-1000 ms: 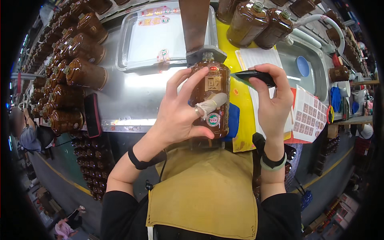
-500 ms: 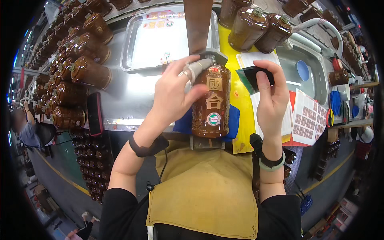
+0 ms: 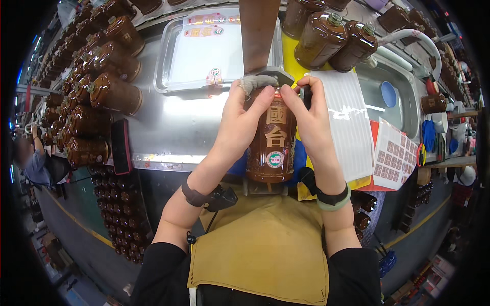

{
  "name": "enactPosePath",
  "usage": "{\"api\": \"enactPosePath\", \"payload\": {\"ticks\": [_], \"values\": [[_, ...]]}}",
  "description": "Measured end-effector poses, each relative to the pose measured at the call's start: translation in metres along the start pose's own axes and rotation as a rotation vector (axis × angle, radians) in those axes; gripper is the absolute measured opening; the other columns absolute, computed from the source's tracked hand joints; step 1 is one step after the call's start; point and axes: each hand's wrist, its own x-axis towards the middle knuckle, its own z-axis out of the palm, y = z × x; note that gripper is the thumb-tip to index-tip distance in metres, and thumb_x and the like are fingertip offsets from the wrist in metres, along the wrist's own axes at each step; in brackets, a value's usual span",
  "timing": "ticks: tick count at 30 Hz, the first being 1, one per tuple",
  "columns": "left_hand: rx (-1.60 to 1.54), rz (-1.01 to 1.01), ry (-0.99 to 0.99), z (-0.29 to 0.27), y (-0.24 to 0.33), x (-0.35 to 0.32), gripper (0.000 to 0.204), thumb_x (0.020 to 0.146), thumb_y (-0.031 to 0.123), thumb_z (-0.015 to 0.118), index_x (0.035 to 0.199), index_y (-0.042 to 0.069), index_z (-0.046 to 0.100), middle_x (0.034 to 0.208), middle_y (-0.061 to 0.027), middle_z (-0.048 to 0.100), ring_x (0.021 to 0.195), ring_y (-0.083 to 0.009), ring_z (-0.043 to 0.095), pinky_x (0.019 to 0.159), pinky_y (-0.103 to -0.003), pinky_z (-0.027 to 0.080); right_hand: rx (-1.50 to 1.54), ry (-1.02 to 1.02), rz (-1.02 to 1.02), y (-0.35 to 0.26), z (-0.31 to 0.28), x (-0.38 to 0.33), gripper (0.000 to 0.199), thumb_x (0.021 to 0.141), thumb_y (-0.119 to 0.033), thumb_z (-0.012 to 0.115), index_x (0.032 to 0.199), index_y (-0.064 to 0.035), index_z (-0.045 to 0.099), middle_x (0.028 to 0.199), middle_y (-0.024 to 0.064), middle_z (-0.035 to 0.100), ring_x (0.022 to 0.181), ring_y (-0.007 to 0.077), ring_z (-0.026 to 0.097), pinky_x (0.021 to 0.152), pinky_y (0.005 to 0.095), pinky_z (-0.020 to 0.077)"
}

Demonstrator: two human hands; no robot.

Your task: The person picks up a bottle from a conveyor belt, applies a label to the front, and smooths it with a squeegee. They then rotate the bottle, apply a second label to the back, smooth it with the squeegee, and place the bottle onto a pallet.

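A brown glass bottle with gold characters and a small round green-and-white label lies in front of me, its neck pointing away. My left hand, grey fabric on some fingers, is closed around the left of its shoulder. From the other side my right hand grips the same shoulder, fingers curled. Both thumbs press close together on a small red label near the neck. Something dark shows beside the right fingers; whether it is the dark green scraper, I cannot tell. Blue cloth lies under the bottle.
On the left, several brown bottles stand beside a dark phone. A metal tray holding label strips is beyond my left hand. To the right are white strip sheets, a printed sticker sheet and a sink.
My right hand has come left from above the sheets onto the bottle's shoulder; the dark green scraper it held is no longer clearly visible. My left hand has closed on the shoulder, thumb on the label.
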Motion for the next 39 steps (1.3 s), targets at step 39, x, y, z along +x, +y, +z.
{"api": "enactPosePath", "payload": {"ticks": [39], "values": [[-0.051,0.009,0.056,0.004,-0.007,-0.007,0.031,0.104,0.019,0.065,0.128,0.002,0.059,0.121,-0.0072,0.065,0.113,-0.0131,0.060,0.099,-0.029,0.048,-0.001,-0.010,0.060,0.001,-0.005,-0.014,0.028,0.098,-0.022,0.073,0.114,-0.0015,0.061,0.104,0.0038,0.063,0.096,0.0113,0.057,0.087,0.0263,0.0474]]}}
